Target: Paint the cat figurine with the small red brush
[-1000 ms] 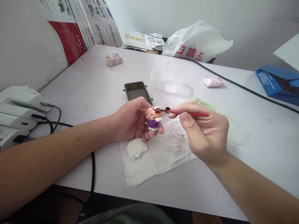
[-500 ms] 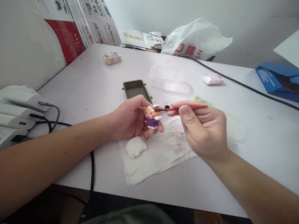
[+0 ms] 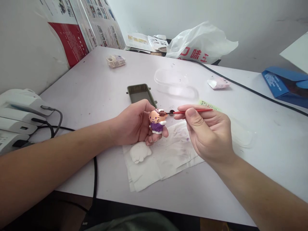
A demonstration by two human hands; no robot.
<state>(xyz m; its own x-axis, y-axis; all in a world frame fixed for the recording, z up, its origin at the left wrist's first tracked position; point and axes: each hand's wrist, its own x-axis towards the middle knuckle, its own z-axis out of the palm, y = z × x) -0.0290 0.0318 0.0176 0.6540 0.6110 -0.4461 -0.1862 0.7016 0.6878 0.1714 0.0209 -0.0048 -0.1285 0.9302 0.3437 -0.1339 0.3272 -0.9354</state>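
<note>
Between the thumb and fingers of my left hand (image 3: 136, 123) stands a small painted figurine (image 3: 157, 123), upright, with an orange face, purple clothes, white feet and reddish-brown on top of its head. My right hand (image 3: 209, 131) pinches a red paintbrush (image 3: 194, 111) held level, its dark bristles touching the figurine's head. An unpainted white figurine (image 3: 140, 152) lies below my left hand on paper tissues (image 3: 168, 154) with purple smudges. A small dark round cap or pot (image 3: 171, 112) sits behind the brush tip, partly covered.
Behind my left hand lies a dark green tray (image 3: 141, 93). Clear plastic shells (image 3: 176, 84), two small wrapped packets (image 3: 115, 61) and a green label (image 3: 209, 105) lie on the table. A black cable (image 3: 240, 83), blue box (image 3: 284, 85) and plastic bag (image 3: 202, 43) are farther off; chargers (image 3: 21, 115) crowd the left.
The brush and my right hand have shifted very slightly to the left, with the bristles still at the figurine's head. My left hand holds the figurine almost unchanged.
</note>
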